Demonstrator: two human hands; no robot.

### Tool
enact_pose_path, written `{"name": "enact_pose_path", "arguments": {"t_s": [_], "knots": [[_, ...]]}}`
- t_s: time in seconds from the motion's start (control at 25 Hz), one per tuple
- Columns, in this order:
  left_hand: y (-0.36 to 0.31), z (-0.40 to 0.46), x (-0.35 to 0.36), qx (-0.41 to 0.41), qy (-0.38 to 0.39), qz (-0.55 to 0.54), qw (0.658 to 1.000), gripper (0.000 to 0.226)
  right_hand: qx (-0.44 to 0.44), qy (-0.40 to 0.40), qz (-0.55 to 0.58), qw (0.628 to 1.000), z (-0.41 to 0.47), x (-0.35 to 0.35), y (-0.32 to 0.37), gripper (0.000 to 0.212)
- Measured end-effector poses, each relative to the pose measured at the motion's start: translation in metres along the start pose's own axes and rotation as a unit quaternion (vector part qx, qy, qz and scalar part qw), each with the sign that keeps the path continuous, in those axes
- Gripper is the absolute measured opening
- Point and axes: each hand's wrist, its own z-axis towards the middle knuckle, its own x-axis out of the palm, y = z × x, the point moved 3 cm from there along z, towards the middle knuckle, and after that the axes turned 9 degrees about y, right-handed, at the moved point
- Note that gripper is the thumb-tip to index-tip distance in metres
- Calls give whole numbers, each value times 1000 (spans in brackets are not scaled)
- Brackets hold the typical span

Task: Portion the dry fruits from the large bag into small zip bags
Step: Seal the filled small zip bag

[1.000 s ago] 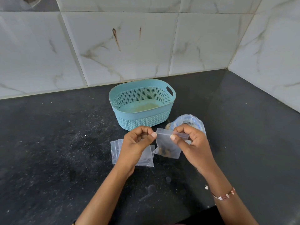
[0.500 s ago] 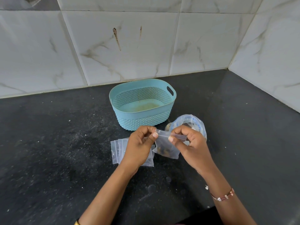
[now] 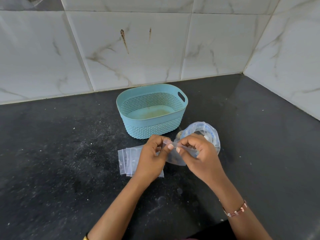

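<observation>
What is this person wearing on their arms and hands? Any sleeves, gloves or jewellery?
No gloves and no sleeves in view: both forearms are bare. The right wrist carries a thin bracelet of copper-pink and silvery links. At the bottom edge, a sliver of a yellow-gold bangle shows on the left arm. No rings are visible on the left hand or right hand.

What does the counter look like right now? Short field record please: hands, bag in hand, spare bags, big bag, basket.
left hand: pinches zip strip of small zip bag
right hand: pinches the same strip
small zip bag: holds some dry fruit
spare zip bags: flat stack, partly under left hand
large bag: open, behind right hand
basket: no bags inside
</observation>
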Motion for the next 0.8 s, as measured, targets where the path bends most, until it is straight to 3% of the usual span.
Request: {"name": "enact_pose_path", "arguments": {"t_s": [0.12, 0.28, 0.36, 0.56, 0.8], "knots": [[1, 0, 1, -7, -13, 2, 1000, 3, -22, -33, -31, 999, -1, 1, 2, 16], [1, 0, -3, -5, -9, 16, 1000, 11, -9, -58, -46, 997, -1, -1, 0, 8], [0, 0, -4, -2, -12, 25, 1000, 17, 5, -39, -27, 999, 0, -1, -1, 6], [2, -2, -7, -67, -60, -103, 991, 13, 67, -25, 63, 996, -9, -16, -9, 7], [-4, 1, -4, -53, -45, -138, 988, 18, 117, -50, 140, 982, -11, -24, -11, 14]]}}
